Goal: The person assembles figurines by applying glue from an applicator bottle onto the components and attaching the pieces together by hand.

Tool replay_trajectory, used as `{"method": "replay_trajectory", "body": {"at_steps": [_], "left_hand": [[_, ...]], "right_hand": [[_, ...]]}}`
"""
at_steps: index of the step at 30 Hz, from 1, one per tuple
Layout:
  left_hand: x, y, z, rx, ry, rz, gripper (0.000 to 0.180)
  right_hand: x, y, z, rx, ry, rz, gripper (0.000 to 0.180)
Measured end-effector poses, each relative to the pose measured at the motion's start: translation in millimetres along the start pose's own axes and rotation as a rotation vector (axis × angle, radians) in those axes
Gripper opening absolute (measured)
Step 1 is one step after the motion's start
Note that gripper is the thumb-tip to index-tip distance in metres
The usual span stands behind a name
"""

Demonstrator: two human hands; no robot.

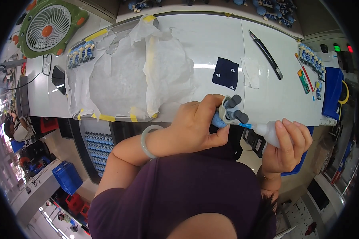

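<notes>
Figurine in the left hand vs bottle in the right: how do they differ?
Colour: the figurine shows blue, cream and dark grey; the bottle is whitish with a bright blue tip.
Shape: the figurine has two stubby legs sticking out; the bottle narrows to a single tip.
Hold: the figurine is in the left hand, the bottle in the right hand.
Shared: both are held off the table.

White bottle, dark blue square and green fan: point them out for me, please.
White bottle (271, 133): head view, on its body.
Dark blue square (226, 73): head view, on its middle.
Green fan (47, 31): head view, on its orange hub.
</notes>
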State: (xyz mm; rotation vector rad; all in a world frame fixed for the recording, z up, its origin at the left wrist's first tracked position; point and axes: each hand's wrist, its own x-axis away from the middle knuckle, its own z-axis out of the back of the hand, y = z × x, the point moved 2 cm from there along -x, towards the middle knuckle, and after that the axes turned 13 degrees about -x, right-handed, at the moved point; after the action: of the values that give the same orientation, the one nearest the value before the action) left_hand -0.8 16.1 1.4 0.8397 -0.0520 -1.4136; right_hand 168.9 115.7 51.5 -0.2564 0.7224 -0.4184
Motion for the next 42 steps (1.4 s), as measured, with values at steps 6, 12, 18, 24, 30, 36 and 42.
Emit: {"method": "replay_trajectory", "body": {"at_steps": [6, 12, 18, 24, 30, 36, 42], "left_hand": [[5.4, -7.9, -3.0, 0.317, -0.114, 0.207, 0.05], [9.5, -15.4, -6.5, 0.389, -0.198, 0.352, 0.036], [5.4, -17.8, -7.0, 0.411, -0.184, 0.333, 0.038], [5.1, -19.9, 5.0, 0.439, -0.256, 0.395, 0.054], [8.5, -45.1, 84.9, 0.236, 0.07, 0.436, 0.03], [10.5, -115.5, 215.8, 0.008, 0.235, 0.76, 0.026], [-18.6, -218.4, 204.1, -0.337, -0.487, 0.94, 0.047]], "right_hand": [[9.8, 36.6, -10.9, -0.351, 0.165, -0.326, 0.032], [16.8, 98.3, -42.8, -0.424, 0.091, -0.679, 0.026], [16.7, 129.2, -64.8, -0.598, 0.111, -0.688, 0.025], [21.6, 131.2, -78.1, -0.557, 0.133, -0.646, 0.026], [23.6, 122.9, -67.0, -0.546, 0.141, -0.666, 0.026], [19.9, 124.8, -71.1, -0.622, 0.148, -0.674, 0.024], [16.0, 122.6, -69.9, -0.624, 0.161, -0.684, 0.023]]}}
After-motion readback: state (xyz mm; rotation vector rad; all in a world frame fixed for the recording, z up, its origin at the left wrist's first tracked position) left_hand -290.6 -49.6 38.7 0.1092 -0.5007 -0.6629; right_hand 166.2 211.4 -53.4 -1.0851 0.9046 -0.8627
